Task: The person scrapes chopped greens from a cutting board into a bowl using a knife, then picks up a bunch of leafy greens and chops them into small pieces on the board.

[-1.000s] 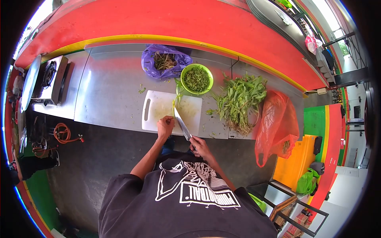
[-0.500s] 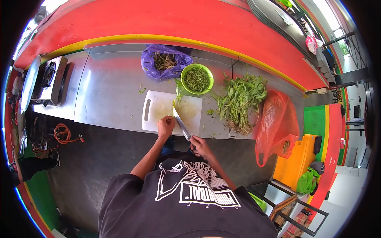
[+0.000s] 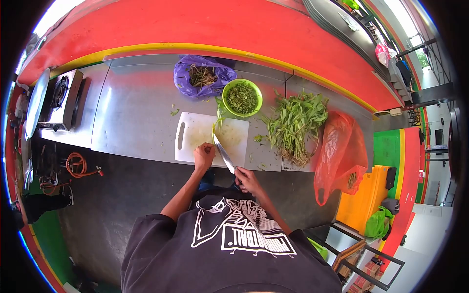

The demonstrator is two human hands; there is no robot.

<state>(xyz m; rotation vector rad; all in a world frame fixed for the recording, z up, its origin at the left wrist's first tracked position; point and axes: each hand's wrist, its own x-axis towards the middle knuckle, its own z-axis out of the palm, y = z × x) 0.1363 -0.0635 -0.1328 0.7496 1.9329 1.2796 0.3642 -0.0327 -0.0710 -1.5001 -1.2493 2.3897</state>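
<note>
Knife [image 3: 223,152] nudged, right hand [image 3: 246,180] gripping its handle, left hand's [image 3: 204,156] fingers curled over board [image 3: 195,122]

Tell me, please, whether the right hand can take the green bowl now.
Probably not: the right hand grips the knife, though the way over the board to the green bowl looks free.

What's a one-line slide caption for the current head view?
Left hand steadies greens on a white cutting board; right hand holds a knife.
</note>
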